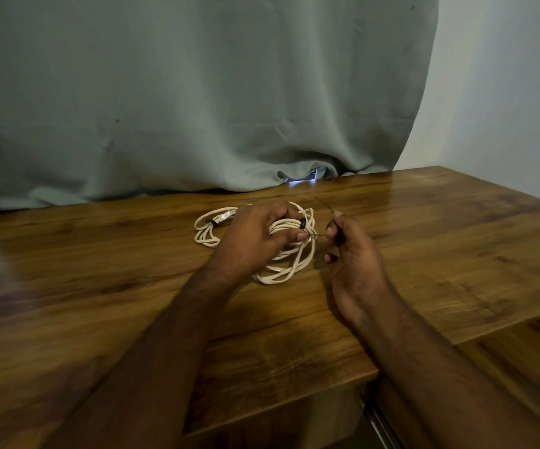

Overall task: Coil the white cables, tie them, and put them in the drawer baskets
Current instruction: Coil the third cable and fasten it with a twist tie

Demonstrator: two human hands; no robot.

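left hand (255, 236) grips the white cable coil (289, 254) mid-table (424, 254); right hand (352, 254) pinches the black tie (318, 234) beside it. smaller coil (210, 230) behind looks tied. tie not cinched, basket step left.

table (424, 222): glossy wood | curtain (197, 92): matt cloth | cables (297, 267): smooth plastic

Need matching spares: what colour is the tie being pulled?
Black tie, pinched by the right hand; head view.

Dim, warm light; glare on the table (391, 202); left edge blurred.
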